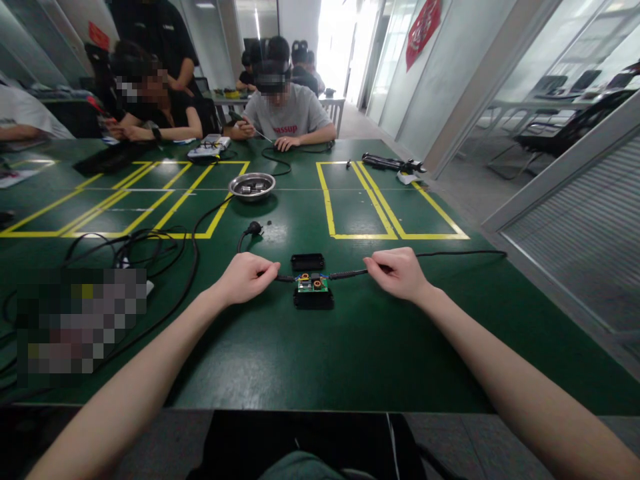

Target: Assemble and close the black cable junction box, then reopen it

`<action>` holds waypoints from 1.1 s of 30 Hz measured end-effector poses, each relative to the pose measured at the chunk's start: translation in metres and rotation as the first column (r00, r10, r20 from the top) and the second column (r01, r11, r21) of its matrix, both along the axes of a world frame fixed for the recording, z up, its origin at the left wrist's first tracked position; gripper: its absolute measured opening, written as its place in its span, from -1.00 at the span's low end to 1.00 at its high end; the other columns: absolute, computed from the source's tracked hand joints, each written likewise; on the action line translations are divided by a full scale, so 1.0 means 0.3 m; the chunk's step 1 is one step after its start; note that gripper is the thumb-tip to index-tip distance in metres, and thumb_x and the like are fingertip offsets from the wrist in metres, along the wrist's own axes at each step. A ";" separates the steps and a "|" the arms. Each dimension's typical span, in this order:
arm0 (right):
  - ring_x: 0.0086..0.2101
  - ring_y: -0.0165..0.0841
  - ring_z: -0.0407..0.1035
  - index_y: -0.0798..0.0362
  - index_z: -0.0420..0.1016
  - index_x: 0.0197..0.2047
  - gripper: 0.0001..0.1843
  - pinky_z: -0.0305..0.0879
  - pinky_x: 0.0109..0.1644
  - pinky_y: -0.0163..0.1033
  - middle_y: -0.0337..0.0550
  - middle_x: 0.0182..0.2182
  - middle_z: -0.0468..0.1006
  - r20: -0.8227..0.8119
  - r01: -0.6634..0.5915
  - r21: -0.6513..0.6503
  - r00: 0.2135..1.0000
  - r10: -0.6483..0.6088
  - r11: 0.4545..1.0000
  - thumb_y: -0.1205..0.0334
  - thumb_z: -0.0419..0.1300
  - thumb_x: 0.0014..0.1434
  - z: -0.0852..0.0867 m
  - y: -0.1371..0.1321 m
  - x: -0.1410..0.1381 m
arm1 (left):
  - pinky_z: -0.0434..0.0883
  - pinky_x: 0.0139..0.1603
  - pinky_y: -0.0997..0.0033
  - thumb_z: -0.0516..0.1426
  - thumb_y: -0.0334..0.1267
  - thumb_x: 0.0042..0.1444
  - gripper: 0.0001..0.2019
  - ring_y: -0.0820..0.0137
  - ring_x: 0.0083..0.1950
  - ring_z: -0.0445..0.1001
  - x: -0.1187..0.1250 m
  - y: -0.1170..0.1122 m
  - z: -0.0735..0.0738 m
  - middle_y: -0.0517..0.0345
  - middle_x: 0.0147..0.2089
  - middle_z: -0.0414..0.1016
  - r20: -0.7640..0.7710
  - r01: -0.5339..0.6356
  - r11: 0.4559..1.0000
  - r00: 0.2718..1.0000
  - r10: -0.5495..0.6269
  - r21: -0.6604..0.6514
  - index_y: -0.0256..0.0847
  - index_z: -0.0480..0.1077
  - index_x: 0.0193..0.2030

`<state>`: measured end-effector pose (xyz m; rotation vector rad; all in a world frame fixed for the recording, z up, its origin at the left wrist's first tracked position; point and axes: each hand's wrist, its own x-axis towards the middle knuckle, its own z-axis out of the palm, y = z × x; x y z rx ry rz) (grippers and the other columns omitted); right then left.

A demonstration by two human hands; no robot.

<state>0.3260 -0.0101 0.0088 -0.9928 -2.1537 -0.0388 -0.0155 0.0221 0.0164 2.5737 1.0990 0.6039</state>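
Observation:
Between my hands is a green circuit board (314, 285) with copper-wound coils, wired to a black cable on either side. Just below it lies one black plastic case half (313, 301); the other, a black cover (307, 261), rests slightly farther off. My left hand (251, 277) is closed around the left cable (285, 278), thumb toward the board. My right hand (399, 272) grips the right cable (350, 273), which runs on past the hand to the right. Whether the board touches the lower case half, I cannot tell.
A black plug (254, 229) lies beyond my left hand. Farther back stands a metal bowl (252, 187) with small metal parts. Coiled black cables (125, 250) spread at left beside a blurred-out patch. Yellow tape marks the green table (320, 363). Across it, a person in grey (295, 113) holds a tool.

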 end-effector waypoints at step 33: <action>-0.66 -0.46 0.01 -0.01 0.00 -0.61 -0.54 -0.03 -0.42 -0.26 -0.34 -0.72 0.08 0.186 0.047 -0.335 0.982 0.017 0.941 0.10 0.00 0.29 -0.025 0.026 0.001 | 0.01 -0.42 0.39 0.02 -0.23 0.16 -0.64 0.47 -0.57 0.08 0.012 0.001 -0.019 0.26 -0.66 0.15 -0.201 -0.014 0.997 0.980 0.000 -0.070 -0.18 0.09 -0.65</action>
